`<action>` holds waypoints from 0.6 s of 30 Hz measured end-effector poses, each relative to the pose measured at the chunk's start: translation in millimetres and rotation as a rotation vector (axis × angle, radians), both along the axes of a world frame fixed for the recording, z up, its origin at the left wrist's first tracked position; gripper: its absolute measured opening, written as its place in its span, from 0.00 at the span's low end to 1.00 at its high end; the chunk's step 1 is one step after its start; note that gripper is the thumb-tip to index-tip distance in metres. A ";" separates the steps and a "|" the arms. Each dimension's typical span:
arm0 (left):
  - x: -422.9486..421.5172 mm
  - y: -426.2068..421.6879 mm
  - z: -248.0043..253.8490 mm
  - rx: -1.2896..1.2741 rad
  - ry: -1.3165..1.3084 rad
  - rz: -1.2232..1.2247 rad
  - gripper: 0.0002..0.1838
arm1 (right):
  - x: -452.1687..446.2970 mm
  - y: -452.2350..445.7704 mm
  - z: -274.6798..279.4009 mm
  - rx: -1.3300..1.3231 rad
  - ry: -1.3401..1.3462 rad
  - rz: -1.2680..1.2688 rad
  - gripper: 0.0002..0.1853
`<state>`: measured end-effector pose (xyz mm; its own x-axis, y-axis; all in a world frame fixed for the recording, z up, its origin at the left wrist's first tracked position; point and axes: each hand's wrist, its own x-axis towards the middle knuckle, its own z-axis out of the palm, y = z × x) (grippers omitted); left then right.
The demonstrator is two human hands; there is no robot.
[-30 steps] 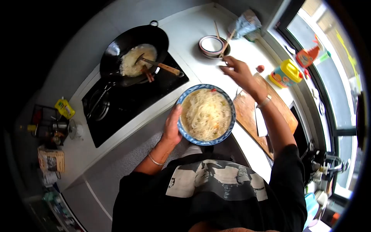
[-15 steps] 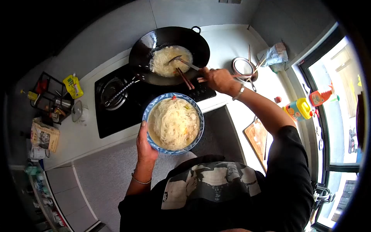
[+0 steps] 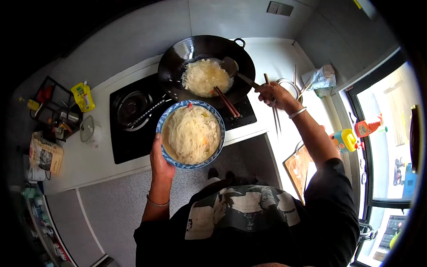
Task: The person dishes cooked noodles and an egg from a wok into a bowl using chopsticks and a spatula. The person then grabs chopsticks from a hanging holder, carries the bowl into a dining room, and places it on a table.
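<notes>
My left hand [image 3: 162, 161] holds a blue-patterned bowl [image 3: 218, 150] full of white noodles [image 3: 192, 133] from its left side, in front of the stove. My right hand [image 3: 276, 95] is closed round the handle of a ladle [image 3: 230, 66], and a long thin utensil also sticks out of that hand. The ladle's head is over the right side of a black wok [image 3: 175, 55]. Noodles in broth [image 3: 205, 78] lie in the wok, and dark red chopsticks [image 3: 227, 103] lean over its near rim.
At the right are a small bowl [image 3: 288, 87], a plastic bag [image 3: 324, 78], a cutting board [image 3: 297, 167], a yellow bottle [image 3: 344, 140] and an orange spray bottle [image 3: 368, 128]. A yellow pouch [image 3: 83, 97], a glass jar [image 3: 91, 133] and a paper bag [image 3: 45, 153] stand left of the stove.
My right hand has gone from beside the small bowl to the ladle, whose head has shifted right in the wok. The view has turned, and the bowl of noodles appears farther left.
</notes>
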<state>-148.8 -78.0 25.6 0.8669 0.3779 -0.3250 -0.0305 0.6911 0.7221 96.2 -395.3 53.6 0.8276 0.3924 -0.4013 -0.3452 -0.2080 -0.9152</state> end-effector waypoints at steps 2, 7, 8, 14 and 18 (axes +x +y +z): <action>4.2 0.0 -2.4 -0.007 -0.003 0.019 0.30 | 8.5 -6.3 -20.1 0.283 0.179 0.031 0.13; 10.3 -1.2 -5.1 0.023 -0.044 0.040 0.30 | 4.3 -17.0 -49.2 0.718 0.425 0.095 0.20; 12.0 -1.5 -4.4 0.021 -0.037 0.055 0.31 | 0.5 -17.0 -42.6 0.747 0.430 0.097 0.22; 24.9 -6.6 -3.3 0.038 -0.030 0.102 0.32 | -7.7 -21.0 2.9 0.760 0.457 0.178 0.26; 35.7 -6.1 -9.3 0.027 0.004 0.147 0.31 | -7.9 -21.7 20.4 0.751 0.473 0.237 0.25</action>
